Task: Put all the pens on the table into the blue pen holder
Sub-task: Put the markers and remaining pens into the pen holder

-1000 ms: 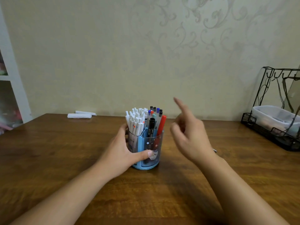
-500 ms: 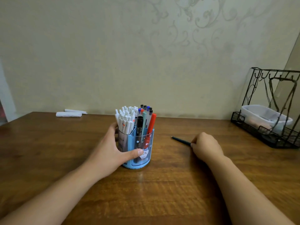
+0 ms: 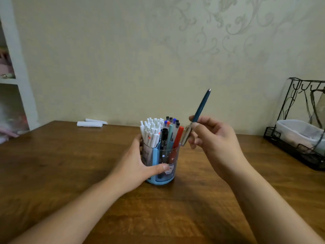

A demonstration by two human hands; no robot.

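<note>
The blue pen holder (image 3: pixel 154 180) stands at the middle of the wooden table (image 3: pixel 70 164), packed with several white pens (image 3: pixel 151 131) and coloured markers (image 3: pixel 173 136). My left hand (image 3: pixel 135 166) grips the holder from its left side, thumb across the front. My right hand (image 3: pixel 212 143) pinches a dark teal pen (image 3: pixel 200 108) just right of the holder's rim. The pen is tilted, its silver end pointing down toward the holder and its other end up and to the right.
A black wire rack (image 3: pixel 299 138) holding a clear plastic tub (image 3: pixel 297 131) stands at the table's right edge. Two white rolled items (image 3: pixel 91 123) lie at the back near the wall. A white shelf unit (image 3: pixel 15 85) stands at the far left.
My right hand dropped to the table, took hold of the teal pen lying there, and has lifted it up beside the holder. My left hand stayed on the holder.
</note>
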